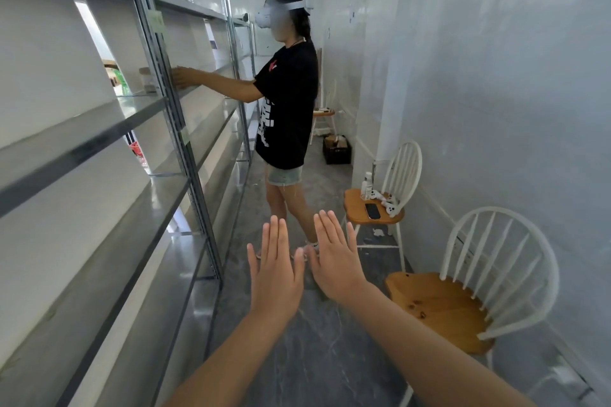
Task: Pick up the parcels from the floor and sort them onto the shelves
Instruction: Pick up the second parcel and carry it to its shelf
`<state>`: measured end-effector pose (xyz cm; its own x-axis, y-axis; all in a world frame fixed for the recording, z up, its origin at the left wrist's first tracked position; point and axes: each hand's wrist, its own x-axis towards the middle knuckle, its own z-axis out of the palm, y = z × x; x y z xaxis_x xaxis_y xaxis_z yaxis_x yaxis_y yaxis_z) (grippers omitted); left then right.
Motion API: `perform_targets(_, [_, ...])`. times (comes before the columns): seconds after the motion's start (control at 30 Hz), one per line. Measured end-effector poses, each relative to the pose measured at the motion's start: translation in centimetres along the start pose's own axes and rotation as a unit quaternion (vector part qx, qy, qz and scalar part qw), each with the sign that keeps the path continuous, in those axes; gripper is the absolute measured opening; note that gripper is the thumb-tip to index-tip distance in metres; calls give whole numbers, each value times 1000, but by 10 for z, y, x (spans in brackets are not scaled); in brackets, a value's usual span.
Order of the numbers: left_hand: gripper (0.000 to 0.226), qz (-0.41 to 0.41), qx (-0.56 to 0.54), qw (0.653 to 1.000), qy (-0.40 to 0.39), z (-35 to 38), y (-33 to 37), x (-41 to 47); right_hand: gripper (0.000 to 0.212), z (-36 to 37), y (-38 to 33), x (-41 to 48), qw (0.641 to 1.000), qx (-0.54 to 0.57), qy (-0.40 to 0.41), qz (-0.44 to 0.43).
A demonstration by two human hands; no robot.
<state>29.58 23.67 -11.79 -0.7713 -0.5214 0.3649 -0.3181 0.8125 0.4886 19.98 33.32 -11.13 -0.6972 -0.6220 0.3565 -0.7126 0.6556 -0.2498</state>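
Nearest, at 6 o'clock, the left hand (276, 269) and the right hand (335, 261) are held out flat side by side, backs up, fingers straight and together. Nothing is held in either.

The aisle is narrow, and most of the risk is judged to come from that. At 9 o'clock the shelves (99, 149) run the whole length, their metal edges and uprights jutting at arm height; an elbow or a carried load could be knocked against them. At 4 o'clock a chair (443, 304) stands out from the wall into the walkway, so a shin or hip could be caught on it if the eyes are kept on the floor (314, 357). At 2 o'clock a second chair (355, 208) carries a phone (373, 210) and white controllers (386, 203) on its seat; if it is bumped, these could be sent off the edge.

At 12 o'clock a person (287, 102) stands across the aisle, one arm stretched into the shelves beside a small item (147, 79). The way is largely blocked, and a collision is likely if a pass is tried without warning, since that person's view appears to be covered by a headset.

No parcels are seen on the near floor. The only likely ones are brown shapes (337, 141) in a black crate (336, 155) on the floor at 1 o'clock, past the person and by the wall. They look like small cardboard packets piled loosely above the rim, but they are too distant for number or shape to be told.
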Motion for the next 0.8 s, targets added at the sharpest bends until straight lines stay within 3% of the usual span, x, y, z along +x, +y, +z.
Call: perform_targets(0.8, [62,26,56,998,12,68,64,56,62,-3,99,54,998,60,26,12])
